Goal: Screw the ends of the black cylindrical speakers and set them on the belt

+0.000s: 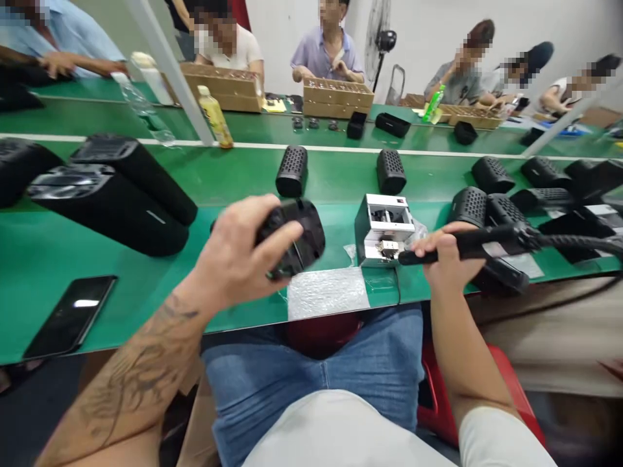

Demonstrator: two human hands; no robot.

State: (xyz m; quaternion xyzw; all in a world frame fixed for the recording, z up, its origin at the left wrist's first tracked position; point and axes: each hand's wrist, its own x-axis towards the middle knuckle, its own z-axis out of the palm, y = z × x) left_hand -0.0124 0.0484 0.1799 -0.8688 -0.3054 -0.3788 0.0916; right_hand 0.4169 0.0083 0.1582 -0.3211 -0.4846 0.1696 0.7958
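Observation:
My left hand (238,256) is wrapped round a black speaker part (299,237), holding it just above the green table (146,259) near a sheet of bubble wrap (328,292). My right hand (445,256) grips a black electric screwdriver (487,245) lying sideways, its tip pointing left at a small grey screw feeder box (384,227). A cable runs from the screwdriver off to the right.
Large black speakers (111,194) lie at the left, a phone (71,314) near the front edge. Black mesh speaker shells (292,170) stand on the belt and pile up at the right (506,194). Several people sit across with cardboard trays (338,97) and bottles (214,117).

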